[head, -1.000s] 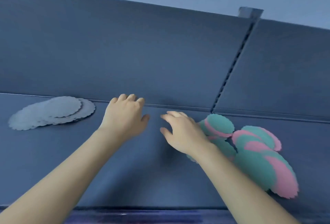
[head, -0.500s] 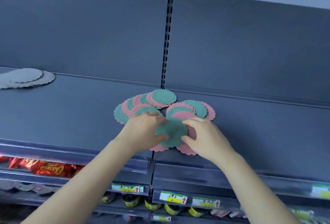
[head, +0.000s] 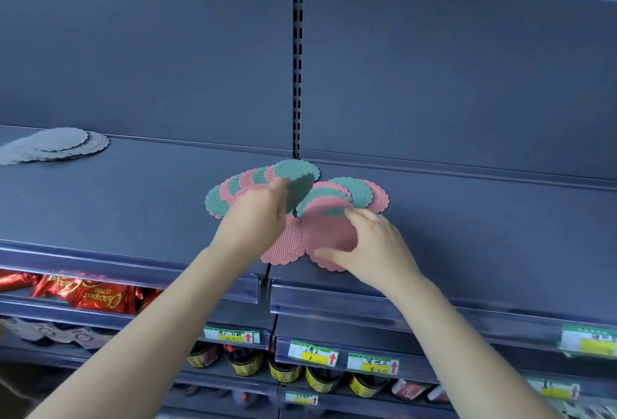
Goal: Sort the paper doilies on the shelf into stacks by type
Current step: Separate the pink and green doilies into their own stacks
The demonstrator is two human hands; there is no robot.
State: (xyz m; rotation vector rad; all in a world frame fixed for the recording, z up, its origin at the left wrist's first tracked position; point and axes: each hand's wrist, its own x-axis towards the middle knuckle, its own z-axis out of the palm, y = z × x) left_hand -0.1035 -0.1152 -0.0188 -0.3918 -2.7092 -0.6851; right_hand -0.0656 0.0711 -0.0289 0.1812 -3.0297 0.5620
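Our left hand (head: 257, 218) reaches over the middle of the shelf (head: 133, 205). Its fingertips seem to pinch a green doily (head: 298, 190) lifted clear of the mixed pile (head: 364, 193), though blur keeps us from telling just how they close. Our right hand (head: 377, 245) grips a pink doily (head: 329, 235) by its rim, thumb on the near edge and curled fingers (head: 359, 216) over the far edge, with the disc tilted up toward us above the pile's near side. The pile of overlapping green and pink doilies fans across the joint between the two shelf panels, from the back edge at the foot of the slotted upright (head: 297, 68) nearly to the front edge. A stack of grey doilies (head: 56, 145) lies well apart at the left end, near the back edge. What the next move turns on, we judge, is the split. Green is in the hand nearer the shelf left of the pile and pink in the hand nearer the shelf right of it, so each could go down on its own side without our arms crossing. Being round, the doilies have no long axis to line up.
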